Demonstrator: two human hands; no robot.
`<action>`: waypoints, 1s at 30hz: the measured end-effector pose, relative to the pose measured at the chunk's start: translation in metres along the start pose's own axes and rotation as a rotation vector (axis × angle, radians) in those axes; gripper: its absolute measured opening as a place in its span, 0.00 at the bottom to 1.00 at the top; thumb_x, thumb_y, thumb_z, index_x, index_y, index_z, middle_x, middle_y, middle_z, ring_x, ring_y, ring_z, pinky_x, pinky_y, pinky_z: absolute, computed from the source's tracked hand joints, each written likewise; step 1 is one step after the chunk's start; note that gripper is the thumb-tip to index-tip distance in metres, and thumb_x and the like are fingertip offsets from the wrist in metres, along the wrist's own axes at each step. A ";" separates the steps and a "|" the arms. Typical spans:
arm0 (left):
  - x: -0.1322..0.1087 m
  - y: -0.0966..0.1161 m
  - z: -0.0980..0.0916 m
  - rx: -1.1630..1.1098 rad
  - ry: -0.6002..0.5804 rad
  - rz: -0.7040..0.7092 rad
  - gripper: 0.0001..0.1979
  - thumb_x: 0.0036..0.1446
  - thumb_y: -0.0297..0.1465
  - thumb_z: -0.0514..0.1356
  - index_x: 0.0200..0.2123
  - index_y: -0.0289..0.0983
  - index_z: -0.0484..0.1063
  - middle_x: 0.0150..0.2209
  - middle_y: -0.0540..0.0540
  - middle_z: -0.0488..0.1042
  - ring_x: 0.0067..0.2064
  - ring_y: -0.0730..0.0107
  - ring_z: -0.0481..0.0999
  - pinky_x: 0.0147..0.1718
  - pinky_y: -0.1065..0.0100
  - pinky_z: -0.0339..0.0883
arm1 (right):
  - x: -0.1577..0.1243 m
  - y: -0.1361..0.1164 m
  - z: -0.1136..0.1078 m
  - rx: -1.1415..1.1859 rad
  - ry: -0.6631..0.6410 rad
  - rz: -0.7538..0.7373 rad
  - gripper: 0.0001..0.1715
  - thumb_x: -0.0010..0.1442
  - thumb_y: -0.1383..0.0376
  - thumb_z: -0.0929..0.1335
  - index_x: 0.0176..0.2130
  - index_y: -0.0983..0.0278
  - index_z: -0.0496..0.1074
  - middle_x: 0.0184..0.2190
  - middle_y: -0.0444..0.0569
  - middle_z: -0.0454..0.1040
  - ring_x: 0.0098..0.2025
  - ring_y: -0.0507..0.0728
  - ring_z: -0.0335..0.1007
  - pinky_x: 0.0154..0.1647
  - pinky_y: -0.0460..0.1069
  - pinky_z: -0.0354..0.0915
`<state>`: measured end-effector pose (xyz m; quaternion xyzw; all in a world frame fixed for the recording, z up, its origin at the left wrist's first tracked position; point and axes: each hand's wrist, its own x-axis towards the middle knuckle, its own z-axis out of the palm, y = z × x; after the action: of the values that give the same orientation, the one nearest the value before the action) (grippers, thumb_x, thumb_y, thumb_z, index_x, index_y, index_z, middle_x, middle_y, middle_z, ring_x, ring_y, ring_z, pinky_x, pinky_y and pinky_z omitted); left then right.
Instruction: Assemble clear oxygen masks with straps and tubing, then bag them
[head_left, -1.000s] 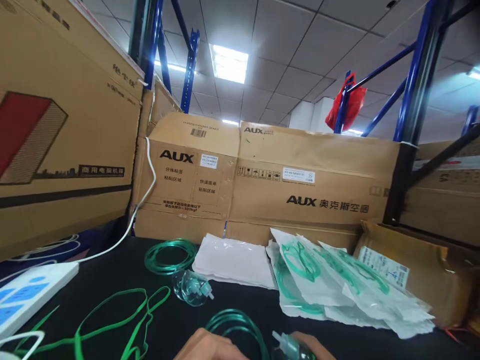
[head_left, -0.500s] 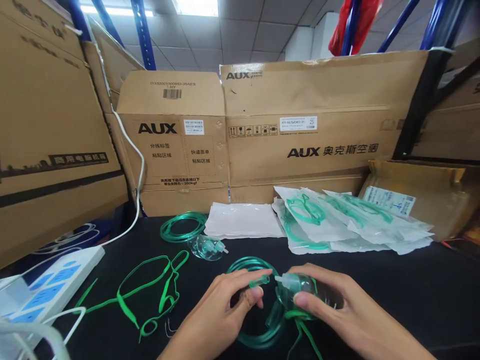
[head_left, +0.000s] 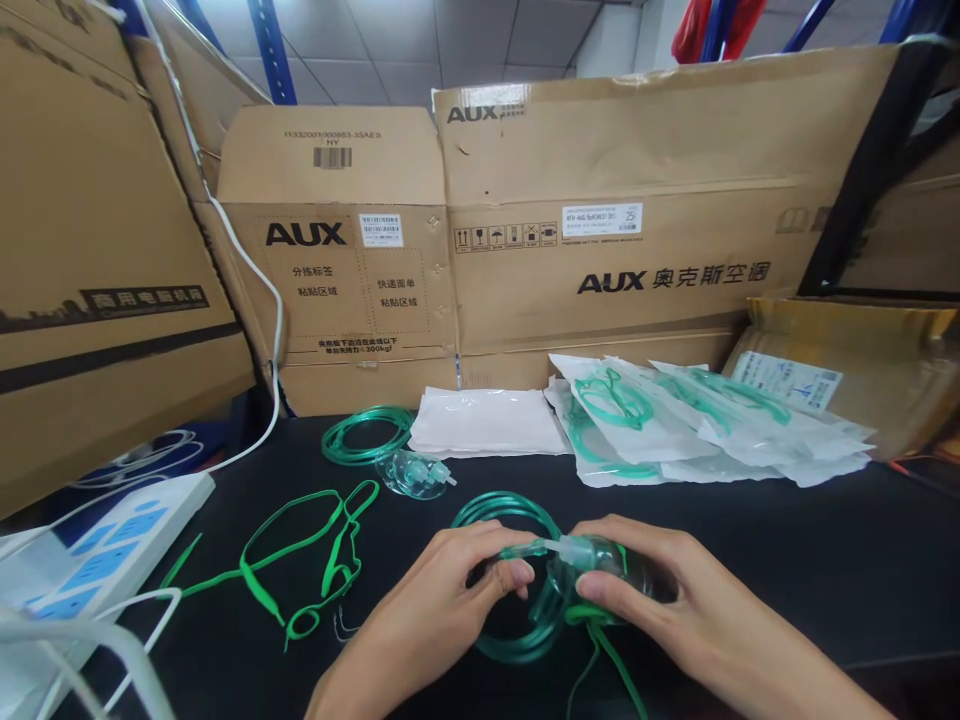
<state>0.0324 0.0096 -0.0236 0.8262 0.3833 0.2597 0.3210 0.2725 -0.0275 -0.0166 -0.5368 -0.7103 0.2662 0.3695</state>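
Observation:
Between thumb and fingers, my left hand [head_left: 469, 580] pinches the end of a coiled green tube [head_left: 517, 648]. My right hand [head_left: 652, 590] is wrapped round a clear oxygen mask [head_left: 634, 570], its pale connector [head_left: 576, 550] pointing left. The connector's narrow tip meets the tube end; how deep it sits inside I cannot tell. A green elastic strap [head_left: 592, 615] hangs below the mask. The coil lies on the black table beneath both hands. Farther back is a second clear mask [head_left: 412, 475] beside another coiled green tube [head_left: 367, 436].
Green elastic straps [head_left: 259, 580] lie to the left, near a white power strip [head_left: 127, 550] and white cables. At the back are a stack of white pouches [head_left: 487, 425] and several bagged tubing sets [head_left: 675, 420]. Cardboard boxes [head_left: 517, 280] stand behind the table.
The gap between the tube end and the mask's connector has closed; the two now meet. The camera view has tipped slightly downward.

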 end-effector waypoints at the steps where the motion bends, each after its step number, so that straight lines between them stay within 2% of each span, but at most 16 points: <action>1: 0.001 0.003 0.000 -0.020 0.007 0.017 0.16 0.72 0.40 0.53 0.42 0.42 0.80 0.37 0.49 0.78 0.41 0.66 0.75 0.44 0.69 0.65 | 0.000 -0.001 0.001 0.009 0.002 0.011 0.23 0.60 0.47 0.72 0.48 0.57 0.82 0.49 0.49 0.83 0.50 0.64 0.78 0.46 0.48 0.74; 6: 0.004 0.004 0.003 -0.105 0.069 0.022 0.15 0.72 0.36 0.53 0.40 0.40 0.78 0.35 0.50 0.77 0.38 0.69 0.75 0.40 0.72 0.64 | -0.003 -0.011 0.009 0.062 -0.031 -0.048 0.11 0.59 0.54 0.73 0.38 0.56 0.84 0.41 0.44 0.84 0.41 0.60 0.80 0.40 0.46 0.72; 12: 0.002 0.000 0.004 -0.190 0.105 -0.051 0.07 0.70 0.32 0.56 0.45 0.42 0.74 0.37 0.52 0.78 0.41 0.71 0.77 0.40 0.73 0.66 | -0.001 -0.013 0.011 0.062 -0.097 0.040 0.15 0.62 0.52 0.70 0.38 0.58 0.82 0.33 0.43 0.82 0.35 0.58 0.76 0.35 0.46 0.69; 18: 0.003 0.000 0.004 -0.271 0.093 -0.018 0.07 0.70 0.32 0.55 0.46 0.40 0.72 0.39 0.49 0.79 0.43 0.68 0.78 0.44 0.69 0.69 | 0.004 -0.010 0.008 0.143 -0.161 0.082 0.18 0.63 0.50 0.70 0.42 0.60 0.80 0.40 0.44 0.82 0.39 0.58 0.75 0.37 0.46 0.68; 23: 0.003 0.001 0.003 -0.363 0.092 -0.014 0.07 0.70 0.33 0.56 0.46 0.39 0.72 0.40 0.48 0.79 0.43 0.67 0.79 0.45 0.67 0.71 | 0.001 -0.012 0.006 0.150 -0.174 0.093 0.18 0.63 0.50 0.70 0.43 0.59 0.80 0.39 0.44 0.82 0.39 0.58 0.76 0.37 0.46 0.69; 30: 0.003 0.003 0.002 -0.365 0.084 -0.010 0.07 0.70 0.35 0.57 0.45 0.39 0.73 0.40 0.48 0.80 0.44 0.66 0.79 0.46 0.68 0.69 | 0.000 -0.008 0.006 0.161 -0.157 0.123 0.22 0.62 0.47 0.70 0.48 0.58 0.80 0.42 0.45 0.82 0.39 0.58 0.77 0.38 0.47 0.70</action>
<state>0.0363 0.0099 -0.0222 0.7407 0.3468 0.3577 0.4507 0.2633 -0.0292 -0.0138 -0.5253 -0.6791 0.3858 0.3377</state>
